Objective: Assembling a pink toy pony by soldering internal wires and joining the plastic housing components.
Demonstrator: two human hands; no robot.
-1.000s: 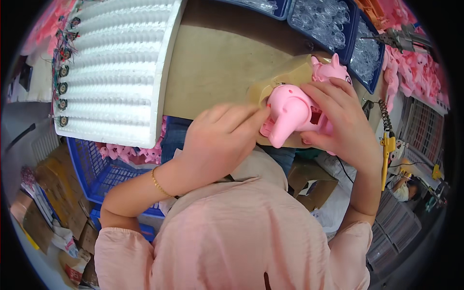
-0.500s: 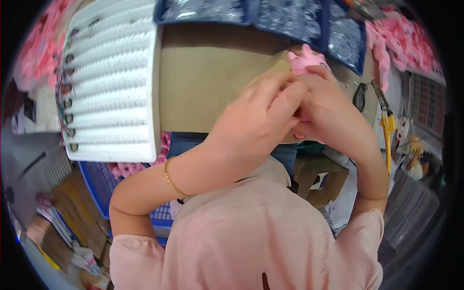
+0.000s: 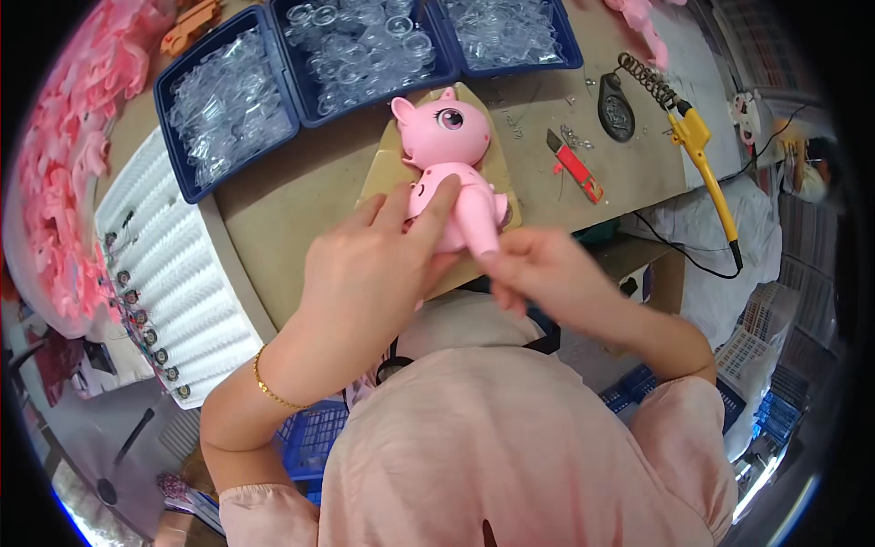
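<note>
Left hand (image 3: 369, 260): palm down, fingers spread and laid on the body of a pink toy animal (image 3: 474, 205). Right hand (image 3: 547, 271): blurred, fingers curled, at the toy's leg end; whether pinching it, cannot tell. Toy: between and just ahead of both hands, over a tan block (image 3: 385, 167). Red cutter (image 3: 578, 170): on the table (image 3: 292, 210), beyond the right hand. Forearms: angled inward, converging.

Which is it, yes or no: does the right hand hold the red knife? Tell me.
No, the red knife lies on the table, while the right hand is at the pink toy.
</note>
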